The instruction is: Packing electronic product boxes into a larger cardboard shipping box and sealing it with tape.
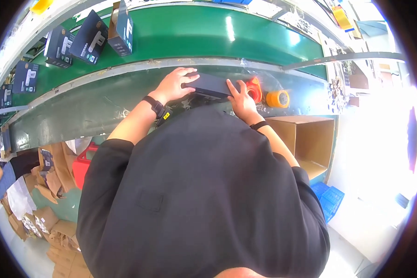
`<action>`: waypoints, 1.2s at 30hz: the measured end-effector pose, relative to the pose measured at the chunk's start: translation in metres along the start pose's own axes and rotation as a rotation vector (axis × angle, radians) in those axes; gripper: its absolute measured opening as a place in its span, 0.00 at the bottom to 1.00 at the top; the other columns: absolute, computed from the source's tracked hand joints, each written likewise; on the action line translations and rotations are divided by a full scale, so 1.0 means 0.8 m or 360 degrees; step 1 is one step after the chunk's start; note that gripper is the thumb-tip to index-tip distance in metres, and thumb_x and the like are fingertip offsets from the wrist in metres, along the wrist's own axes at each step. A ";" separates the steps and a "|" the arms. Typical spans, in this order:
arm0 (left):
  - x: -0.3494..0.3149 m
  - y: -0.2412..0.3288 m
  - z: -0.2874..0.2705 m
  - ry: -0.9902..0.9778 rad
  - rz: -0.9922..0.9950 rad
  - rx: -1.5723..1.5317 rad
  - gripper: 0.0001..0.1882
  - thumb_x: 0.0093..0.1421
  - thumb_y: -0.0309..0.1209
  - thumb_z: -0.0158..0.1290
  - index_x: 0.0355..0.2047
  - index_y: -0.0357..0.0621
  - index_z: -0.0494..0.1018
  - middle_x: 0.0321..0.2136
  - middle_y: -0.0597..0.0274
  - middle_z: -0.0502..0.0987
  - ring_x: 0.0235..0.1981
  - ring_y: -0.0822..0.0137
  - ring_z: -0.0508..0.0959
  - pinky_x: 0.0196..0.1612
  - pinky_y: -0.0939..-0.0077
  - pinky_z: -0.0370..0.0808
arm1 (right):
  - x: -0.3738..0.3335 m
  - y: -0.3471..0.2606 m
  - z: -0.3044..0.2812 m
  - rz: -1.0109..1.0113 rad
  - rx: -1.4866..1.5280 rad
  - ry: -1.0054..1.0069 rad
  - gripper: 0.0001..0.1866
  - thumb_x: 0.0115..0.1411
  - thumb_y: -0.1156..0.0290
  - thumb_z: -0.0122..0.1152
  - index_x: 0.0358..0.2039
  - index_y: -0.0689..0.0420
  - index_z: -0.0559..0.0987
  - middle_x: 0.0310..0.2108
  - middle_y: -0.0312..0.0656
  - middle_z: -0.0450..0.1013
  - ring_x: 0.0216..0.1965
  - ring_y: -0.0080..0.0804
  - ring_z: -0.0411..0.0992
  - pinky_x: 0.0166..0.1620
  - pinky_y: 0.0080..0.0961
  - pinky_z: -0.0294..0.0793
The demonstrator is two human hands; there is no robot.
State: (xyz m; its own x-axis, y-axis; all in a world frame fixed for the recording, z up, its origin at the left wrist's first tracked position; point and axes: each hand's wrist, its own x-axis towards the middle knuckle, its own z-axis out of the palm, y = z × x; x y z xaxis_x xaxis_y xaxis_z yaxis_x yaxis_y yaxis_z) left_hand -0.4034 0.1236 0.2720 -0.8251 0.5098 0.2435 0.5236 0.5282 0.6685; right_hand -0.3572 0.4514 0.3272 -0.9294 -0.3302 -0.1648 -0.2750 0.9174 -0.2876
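A dark, flat-sided cardboard box [212,84] lies on its side at the near ledge of the workbench, between my two hands. My left hand [175,85] grips its left end, thumb in front and fingers over the top. At the right end, my right hand [242,99] holds the box with two fingers stretched along its top edge. Just right of that hand sits an orange-red tape dispenser [254,90], with a roll of yellow tape [278,98] beside it. Near my left wrist is a small black and yellow thing [165,116], partly hidden by my body.
Beyond the ledge runs a green conveyor belt [185,34], with several dark printed boxes [90,37] standing at its left. An open brown carton [312,121] is below right, above blue crates [328,200]. A red stool [82,166], cartons and another person [7,178] are at left.
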 end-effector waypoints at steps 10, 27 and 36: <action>-0.014 0.022 0.004 -0.0041 0.0183 0.0495 0.37 0.65 0.44 0.59 0.71 0.43 0.64 0.72 0.40 0.59 0.72 0.41 0.61 0.71 0.47 0.64 | -0.001 0.012 0.042 -0.0219 -0.0249 0.0129 0.44 0.68 0.52 0.60 0.78 0.49 0.53 0.72 0.77 0.43 0.66 0.82 0.59 0.66 0.60 0.66; 0.005 -0.170 -0.183 0.1355 -0.0659 0.0966 0.34 0.54 0.23 0.57 0.63 0.33 0.65 0.57 0.38 0.72 0.61 0.39 0.70 0.65 0.46 0.66 | -0.072 0.012 -0.117 -0.0267 0.0327 0.0866 0.49 0.53 0.76 0.75 0.73 0.65 0.59 0.67 0.60 0.63 0.68 0.62 0.61 0.71 0.52 0.59; 0.060 -0.244 -0.204 0.0118 -0.0598 0.0987 0.18 0.71 0.45 0.53 0.42 0.43 0.82 0.39 0.43 0.83 0.43 0.38 0.81 0.45 0.48 0.77 | -0.365 0.222 -0.279 0.0506 0.2254 0.1879 0.28 0.65 0.70 0.56 0.65 0.61 0.68 0.59 0.45 0.73 0.60 0.44 0.72 0.65 0.48 0.70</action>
State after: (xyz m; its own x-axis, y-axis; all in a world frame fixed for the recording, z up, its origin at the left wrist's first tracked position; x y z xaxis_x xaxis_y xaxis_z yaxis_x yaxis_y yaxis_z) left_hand -0.5799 -0.0655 0.2683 -0.9735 0.1827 0.1375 0.2080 0.9573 0.2007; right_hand -0.1896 0.7604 0.5345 -0.7374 0.6659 0.1134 -0.2729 -0.1401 -0.9518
